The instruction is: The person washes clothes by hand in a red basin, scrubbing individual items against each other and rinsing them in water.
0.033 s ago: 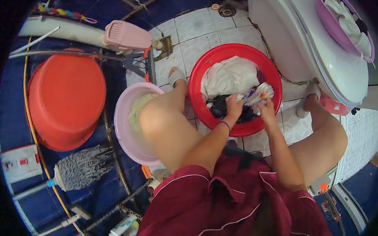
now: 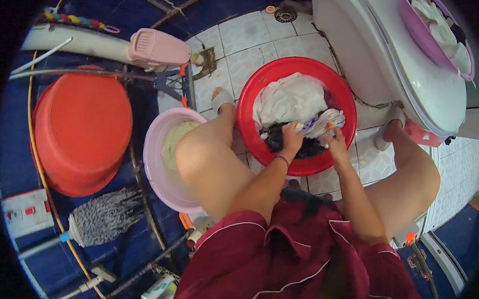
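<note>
Between my bare legs stands a red basin (image 2: 247, 117) holding wet laundry. My left hand (image 2: 292, 138) is closed on the near-left end of a white cloth with purple and orange patterning (image 2: 329, 121). My right hand (image 2: 335, 144) grips the same cloth at its lower right side, fingers pinched; the fingertips are partly hidden. Bunched up, the cloth sits above dark wet fabric (image 2: 273, 137) in the near part of the basin. A large white garment (image 2: 293, 99) is heaped at the basin's far side.
Left of my leg is a pink basin (image 2: 150, 153) with pale green cloth (image 2: 174, 144). An upturned red tub (image 2: 83, 129) and a grey mop (image 2: 106, 215) are farther left. At the right, a white toilet (image 2: 423, 82) bears a purple basin (image 2: 405, 22) of clothes.
Both hands have shifted slightly within the red basin, and the patterned cloth has changed shape a little between them. The whole view has moved slightly.
</note>
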Tool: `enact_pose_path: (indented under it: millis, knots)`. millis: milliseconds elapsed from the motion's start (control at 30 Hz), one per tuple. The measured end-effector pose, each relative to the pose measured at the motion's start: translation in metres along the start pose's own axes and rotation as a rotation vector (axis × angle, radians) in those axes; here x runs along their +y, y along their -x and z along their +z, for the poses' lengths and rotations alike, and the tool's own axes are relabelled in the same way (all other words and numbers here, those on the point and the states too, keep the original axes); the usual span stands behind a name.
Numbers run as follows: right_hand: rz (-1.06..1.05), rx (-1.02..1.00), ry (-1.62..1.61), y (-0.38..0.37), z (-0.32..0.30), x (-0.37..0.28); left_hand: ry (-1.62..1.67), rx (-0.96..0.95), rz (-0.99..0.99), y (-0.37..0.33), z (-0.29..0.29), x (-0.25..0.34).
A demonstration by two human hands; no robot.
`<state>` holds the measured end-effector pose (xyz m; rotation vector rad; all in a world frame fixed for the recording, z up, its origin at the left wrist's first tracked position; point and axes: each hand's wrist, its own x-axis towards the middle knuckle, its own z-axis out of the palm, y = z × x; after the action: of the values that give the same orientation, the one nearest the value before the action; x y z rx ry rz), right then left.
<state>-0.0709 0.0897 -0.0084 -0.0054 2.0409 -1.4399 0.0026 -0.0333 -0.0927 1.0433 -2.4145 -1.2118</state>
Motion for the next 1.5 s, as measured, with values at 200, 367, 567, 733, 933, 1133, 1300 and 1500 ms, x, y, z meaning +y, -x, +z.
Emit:
enact_pose_path:
  millis: [200,367,567,733,933,1133,1300,1500]
  knots:
    - [0.029,-0.136,-0.108,0.001,0.014,0.027,-0.263,-0.447,0.197,0.014,0.017,-0.02]
    - [0.148,-0.367,-0.131,0.011,0.024,0.015,-0.405,-0.655,0.153,0.001,0.006,-0.044]
    - [0.524,-0.231,-0.509,0.009,0.015,0.016,-0.358,-0.482,-0.115,-0.012,-0.009,-0.007]
    - [0.694,-0.175,-0.813,-0.004,0.018,0.023,0.082,-0.054,-0.054,0.005,0.001,0.043]
    - [0.483,-0.509,-1.316,-0.01,0.024,0.033,0.044,-0.026,0.319,0.059,-0.026,0.099]
    - [0.252,-0.216,-1.183,0.03,0.052,-0.03,0.291,0.131,-0.022,0.009,-0.049,0.083]
    - [0.102,-0.605,-1.59,-0.013,0.037,0.059,0.264,-0.13,0.275,0.07,-0.029,0.127]
    - [0.215,-0.121,-1.187,0.026,0.061,-0.022,0.513,-0.05,-0.08,-0.004,-0.048,0.086]
